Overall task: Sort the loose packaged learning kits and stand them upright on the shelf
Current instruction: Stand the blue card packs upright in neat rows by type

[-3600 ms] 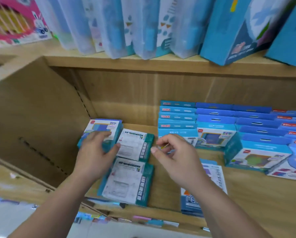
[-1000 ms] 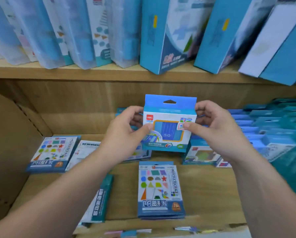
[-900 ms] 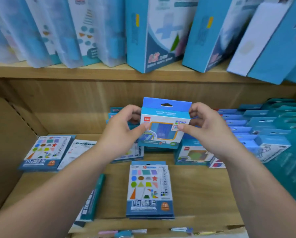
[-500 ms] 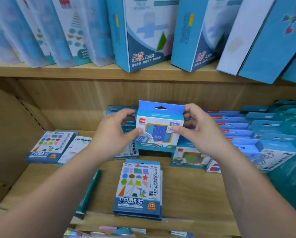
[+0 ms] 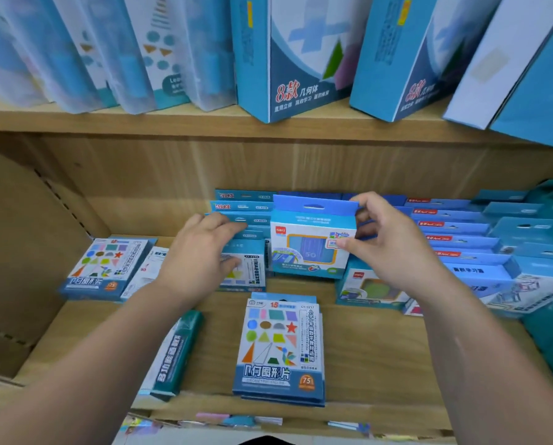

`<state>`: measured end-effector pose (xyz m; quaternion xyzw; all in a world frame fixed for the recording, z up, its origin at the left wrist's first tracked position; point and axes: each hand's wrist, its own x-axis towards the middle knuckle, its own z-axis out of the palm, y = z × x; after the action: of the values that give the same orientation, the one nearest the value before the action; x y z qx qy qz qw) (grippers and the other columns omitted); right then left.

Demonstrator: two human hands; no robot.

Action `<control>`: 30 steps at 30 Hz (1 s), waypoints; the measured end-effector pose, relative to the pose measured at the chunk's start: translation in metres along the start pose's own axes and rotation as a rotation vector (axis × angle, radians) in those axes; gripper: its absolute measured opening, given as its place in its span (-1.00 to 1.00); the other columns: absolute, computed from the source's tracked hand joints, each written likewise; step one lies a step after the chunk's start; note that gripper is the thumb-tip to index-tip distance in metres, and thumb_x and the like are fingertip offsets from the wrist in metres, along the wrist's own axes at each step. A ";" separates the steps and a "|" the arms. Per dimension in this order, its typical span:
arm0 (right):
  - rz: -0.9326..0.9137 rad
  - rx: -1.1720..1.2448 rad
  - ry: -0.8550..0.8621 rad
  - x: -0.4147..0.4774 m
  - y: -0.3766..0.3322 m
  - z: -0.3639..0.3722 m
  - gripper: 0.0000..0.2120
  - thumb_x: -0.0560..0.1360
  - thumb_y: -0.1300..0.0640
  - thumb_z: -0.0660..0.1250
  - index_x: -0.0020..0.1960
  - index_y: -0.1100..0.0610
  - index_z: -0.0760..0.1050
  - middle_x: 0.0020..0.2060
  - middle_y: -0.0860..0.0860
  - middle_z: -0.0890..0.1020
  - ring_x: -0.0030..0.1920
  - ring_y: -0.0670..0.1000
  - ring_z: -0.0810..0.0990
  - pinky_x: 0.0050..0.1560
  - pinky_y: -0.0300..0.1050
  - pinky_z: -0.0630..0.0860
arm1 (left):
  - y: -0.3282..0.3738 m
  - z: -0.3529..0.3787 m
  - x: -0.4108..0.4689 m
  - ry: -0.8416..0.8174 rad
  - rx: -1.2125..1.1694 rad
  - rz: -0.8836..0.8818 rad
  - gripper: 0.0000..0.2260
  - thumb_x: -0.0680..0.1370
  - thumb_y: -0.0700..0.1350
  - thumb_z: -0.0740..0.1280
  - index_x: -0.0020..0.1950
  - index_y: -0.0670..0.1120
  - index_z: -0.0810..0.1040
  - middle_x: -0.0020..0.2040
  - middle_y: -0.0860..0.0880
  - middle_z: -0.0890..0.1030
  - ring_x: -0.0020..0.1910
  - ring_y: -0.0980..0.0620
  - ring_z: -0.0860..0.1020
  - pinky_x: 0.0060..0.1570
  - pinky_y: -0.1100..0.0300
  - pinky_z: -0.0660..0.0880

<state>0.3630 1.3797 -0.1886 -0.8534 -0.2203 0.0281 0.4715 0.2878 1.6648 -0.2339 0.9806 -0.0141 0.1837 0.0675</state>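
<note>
Wooden shelf [image 5: 381,342], lower tier: rows of blue kits [image 5: 455,239] stand at the back and flat packs lie in front. Boxed kit [image 5: 312,248]: upright at mid-shelf, pinched at its right edge by the right grip [image 5: 394,248] alone. Left grip [image 5: 201,255]: fingers straight, laid on the neighbouring row [image 5: 246,207], holding nothing. Risk: a one-sided pinch may let the box twist or tip forward onto the shapes pack [image 5: 280,345], and a nudged row could topple.

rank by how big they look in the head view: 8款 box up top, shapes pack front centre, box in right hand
1. 8款 box, cut off at the top.
2. shapes pack, nearer the camera, so unsure.
3. blue box pinched by the right hand.
</note>
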 end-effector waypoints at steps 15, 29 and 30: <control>0.019 -0.701 0.209 0.004 0.012 0.038 -0.54 0.35 -0.17 0.54 0.19 -0.05 0.60 0.09 -0.06 0.64 0.27 0.11 0.40 0.13 0.04 0.21 | 0.001 0.013 0.001 0.083 -0.030 0.079 -0.44 0.32 -0.09 0.62 0.30 -0.10 0.59 0.07 -0.08 0.61 0.01 -0.17 0.55 0.02 -0.05 0.56; -0.230 -0.542 0.396 -0.010 -0.003 0.055 -0.69 0.45 -0.07 0.43 0.15 0.03 0.61 0.07 -0.03 0.60 0.20 0.13 0.46 0.16 0.09 0.34 | 0.004 0.001 -0.027 0.161 -0.133 0.004 -0.45 0.42 -0.06 0.55 0.37 -0.12 0.52 0.27 -0.12 0.51 0.20 -0.14 0.50 0.22 -0.04 0.48; -0.270 -0.508 0.388 -0.010 -0.009 0.060 -0.70 0.45 -0.07 0.41 0.13 0.03 0.61 0.06 -0.03 0.60 0.18 0.12 0.47 0.16 0.09 0.36 | 0.001 -0.003 -0.033 0.179 -0.148 -0.027 -0.48 0.43 -0.07 0.54 0.36 -0.13 0.53 0.27 -0.12 0.52 0.20 -0.13 0.50 0.22 -0.03 0.47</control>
<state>0.3356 1.4269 -0.2164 -0.8961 -0.2377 -0.2530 0.2766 0.2557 1.6644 -0.2433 0.9526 -0.0085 0.2682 0.1432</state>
